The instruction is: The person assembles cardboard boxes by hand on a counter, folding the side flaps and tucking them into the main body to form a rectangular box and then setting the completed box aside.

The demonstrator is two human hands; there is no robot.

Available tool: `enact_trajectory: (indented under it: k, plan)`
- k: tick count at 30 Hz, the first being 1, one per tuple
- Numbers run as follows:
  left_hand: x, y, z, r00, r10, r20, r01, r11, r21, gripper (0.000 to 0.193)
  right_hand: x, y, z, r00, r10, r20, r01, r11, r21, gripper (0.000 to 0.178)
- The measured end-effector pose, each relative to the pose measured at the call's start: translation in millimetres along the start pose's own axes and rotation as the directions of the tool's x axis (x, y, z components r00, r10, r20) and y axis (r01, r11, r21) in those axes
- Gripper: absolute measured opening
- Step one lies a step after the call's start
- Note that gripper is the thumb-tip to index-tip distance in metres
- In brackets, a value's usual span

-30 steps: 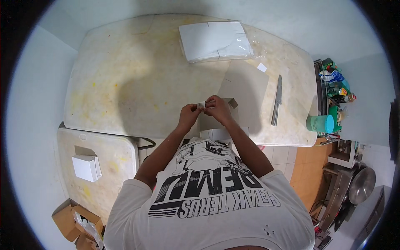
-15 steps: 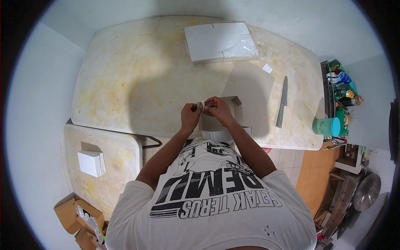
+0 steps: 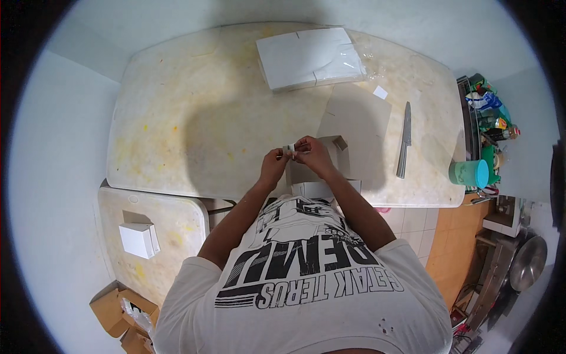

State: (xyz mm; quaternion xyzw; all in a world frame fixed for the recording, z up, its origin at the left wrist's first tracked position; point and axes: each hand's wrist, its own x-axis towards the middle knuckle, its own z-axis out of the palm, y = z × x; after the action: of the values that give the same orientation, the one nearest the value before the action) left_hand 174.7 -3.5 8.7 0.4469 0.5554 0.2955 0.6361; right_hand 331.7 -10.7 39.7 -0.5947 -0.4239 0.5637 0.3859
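A partly folded cardboard box (image 3: 305,173), grey inside and white outside, sits at the table's near edge in front of my shirt. Its right wall stands up with a bent corner flap. At its far left corner, my left hand (image 3: 274,166) pinches a small pale flap (image 3: 288,148) of the box. My right hand (image 3: 313,156) closes on the same flap from the other side, thumb and fingertips meeting close to the left ones. Fingers partly cover the flap. Beyond the box lies a flat grey cardboard sheet (image 3: 357,115).
A stack of white cardboard sheets (image 3: 306,56) in clear plastic lies at the back. To the right are a knife (image 3: 404,141), a small white paper piece (image 3: 380,92) and a turquoise-lidded container (image 3: 470,173). A folded white box (image 3: 137,240) stands on the lower left table.
The whole view has shifted slightly. Both hands stay at the box's corner, fingertips still pinching the flap with only a small change of finger position.
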Motion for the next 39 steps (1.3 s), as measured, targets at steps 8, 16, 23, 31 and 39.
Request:
enact_trajectory:
  k: [8, 16, 23, 31, 39]
  plan:
    - [3, 7, 4, 0.988, 0.105, -0.117, -0.065, 0.95, 0.307, 0.028, 5, -2, -1, 0.999, -0.029, 0.013, 0.031, 0.986, -0.162, 0.021]
    - [-3, 12, 2, 0.982, 0.137, -0.13, -0.085, 0.936, 0.341, 0.029, 5, -7, 6, 0.998, -0.07, 0.001, 0.067, 0.952, -0.299, 0.02]
    - [-3, 11, 1, 0.966, 0.224, -0.125, -0.141, 0.87, 0.473, 0.028, 2, -13, 4, 0.999, 0.045, 0.01, -0.043, 0.989, -0.141, 0.02]
    - [-1, -2, 2, 0.992, 0.065, -0.108, -0.044, 0.982, 0.183, 0.029, 2, -10, 2, 0.999, -0.018, 0.028, 0.024, 0.979, -0.203, 0.02]
    - [-2, 4, 4, 0.975, 0.19, -0.117, -0.134, 0.916, 0.378, 0.027, 2, -11, 1, 0.999, -0.037, 0.013, 0.039, 0.951, -0.308, 0.018]
